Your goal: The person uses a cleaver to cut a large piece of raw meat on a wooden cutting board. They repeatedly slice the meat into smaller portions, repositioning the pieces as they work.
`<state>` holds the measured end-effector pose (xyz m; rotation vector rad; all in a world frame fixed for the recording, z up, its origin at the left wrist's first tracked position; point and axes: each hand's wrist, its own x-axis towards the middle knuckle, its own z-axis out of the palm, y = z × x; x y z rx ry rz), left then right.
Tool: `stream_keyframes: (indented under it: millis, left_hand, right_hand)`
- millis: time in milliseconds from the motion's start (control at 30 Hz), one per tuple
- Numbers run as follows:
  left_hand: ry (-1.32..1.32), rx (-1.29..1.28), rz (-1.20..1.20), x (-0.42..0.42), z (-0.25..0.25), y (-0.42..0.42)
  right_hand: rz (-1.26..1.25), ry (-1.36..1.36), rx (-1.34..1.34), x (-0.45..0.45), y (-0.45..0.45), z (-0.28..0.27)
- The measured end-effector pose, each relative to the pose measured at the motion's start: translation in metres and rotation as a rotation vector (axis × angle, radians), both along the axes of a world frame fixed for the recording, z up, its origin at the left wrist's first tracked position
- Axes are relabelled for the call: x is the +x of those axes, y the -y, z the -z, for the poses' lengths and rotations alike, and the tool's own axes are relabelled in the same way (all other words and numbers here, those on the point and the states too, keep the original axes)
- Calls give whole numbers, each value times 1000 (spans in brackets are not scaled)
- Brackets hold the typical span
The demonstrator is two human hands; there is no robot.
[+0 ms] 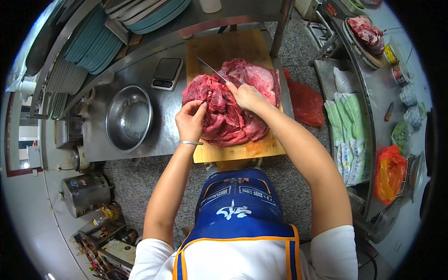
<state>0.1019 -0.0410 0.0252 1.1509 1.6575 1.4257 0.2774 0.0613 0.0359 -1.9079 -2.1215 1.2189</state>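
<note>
A large slab of raw red meat [234, 115] lies on a wooden cutting board [206, 45], with a paler fatty part at its right. My right hand [246, 96] is closed around a knife [211, 69] over the middle of the meat; the handle is hidden in the fist and the blade points up and left. At the meat's left edge, my left hand [191, 117], with a bangle on its wrist, pinches a bit of the meat between thumb and forefinger.
Left of the board, a metal bowl [128, 119] and a digital kitchen scale [167, 74] stand on the steel table [161, 140]. Stacked plates [94, 42] fill a shelf at upper left. A red plastic bag [306, 103] lies beyond the board's right side. More meat [367, 33] rests on the right-hand counter.
</note>
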Motion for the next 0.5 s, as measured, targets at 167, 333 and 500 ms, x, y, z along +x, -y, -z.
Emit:
stream_keyframes:
  millis: [167, 333, 500]
  left_hand:
    - [168, -71, 10, -3, -9, 7]
    - [567, -160, 48, -5, -21, 23]
    - [766, -103, 182, -11, -21, 42]
  right_hand:
    - [-10, 1, 8, 1, 0, -1]
    - [-32, 3, -1, 1, 0, -1]
    - [16, -70, 0, 3, -3, 8]
